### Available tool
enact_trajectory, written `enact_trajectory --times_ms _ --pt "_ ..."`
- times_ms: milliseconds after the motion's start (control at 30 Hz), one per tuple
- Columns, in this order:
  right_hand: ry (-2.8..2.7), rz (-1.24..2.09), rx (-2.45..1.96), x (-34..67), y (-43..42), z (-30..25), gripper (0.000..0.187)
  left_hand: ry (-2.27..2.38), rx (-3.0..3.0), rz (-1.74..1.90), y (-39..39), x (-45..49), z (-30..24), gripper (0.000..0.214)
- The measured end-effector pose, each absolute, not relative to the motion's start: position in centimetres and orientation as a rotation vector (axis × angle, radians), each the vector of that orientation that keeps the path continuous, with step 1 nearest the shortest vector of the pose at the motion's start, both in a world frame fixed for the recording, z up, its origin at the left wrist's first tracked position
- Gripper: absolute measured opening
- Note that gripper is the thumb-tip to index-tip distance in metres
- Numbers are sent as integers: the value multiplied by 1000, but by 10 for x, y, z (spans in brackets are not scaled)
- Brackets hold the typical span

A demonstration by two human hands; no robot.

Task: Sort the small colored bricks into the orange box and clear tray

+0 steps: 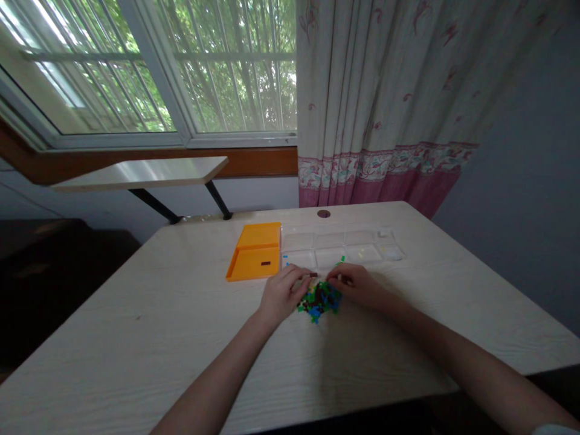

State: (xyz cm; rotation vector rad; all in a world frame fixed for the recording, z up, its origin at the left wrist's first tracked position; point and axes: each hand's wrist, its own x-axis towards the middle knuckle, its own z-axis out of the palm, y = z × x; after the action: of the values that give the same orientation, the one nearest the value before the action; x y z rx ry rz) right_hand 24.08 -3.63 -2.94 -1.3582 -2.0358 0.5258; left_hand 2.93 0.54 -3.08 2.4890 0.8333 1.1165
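A pile of small green, blue and dark brown plastic pieces (318,298) lies on the table between my hands. My left hand (283,293) is at the pile's left edge, its fingers pinched together by a small brown brick (313,275) that shows at the fingertips. On the other side, my right hand (356,284) bends over the pile's right edge with fingers drawn together; whatever they hold is hidden. Just beyond that hand, a green piece (343,259) is at the near edge of a clear compartment tray (330,248).
An open orange case (257,247) holds a dark brown piece (265,263) at the tray's left. A few blue and yellow bits lie in the tray. A raised shelf (149,172) stands at the back left, under the window. A curtain (385,103) hangs behind the table (181,338).
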Motion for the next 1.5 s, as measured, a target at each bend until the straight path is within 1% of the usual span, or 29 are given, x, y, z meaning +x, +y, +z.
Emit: enact_trajectory --times_ms 133,267,467,767,1133,1300,1400,1500 --pt "-2171 349 -1390 252 -33 -31 17 1026 2341 1323 12 25 -30 13" --pt "-2252 321 -1386 254 -33 -34 21 1085 2280 1412 15 22 -30 15" --pt "-2393 374 -1302 246 -35 -32 30 1047 2294 1370 13 24 -31 15" --pt "-2381 421 -1268 245 -34 -34 25 1029 2301 1379 11 23 -28 15" --pt "-2369 436 -1270 246 -35 -34 25 1033 2306 1377 10 24 -28 15" --pt "-2367 439 -1254 245 -34 -34 23 1047 2409 1311 13 20 -27 16" --pt "-2356 449 -1261 245 -35 -34 23 1163 2560 1263 19 13 -23 18" --pt "-2358 461 -1271 244 -35 -33 23 1499 2639 1199 26 5 -17 19"
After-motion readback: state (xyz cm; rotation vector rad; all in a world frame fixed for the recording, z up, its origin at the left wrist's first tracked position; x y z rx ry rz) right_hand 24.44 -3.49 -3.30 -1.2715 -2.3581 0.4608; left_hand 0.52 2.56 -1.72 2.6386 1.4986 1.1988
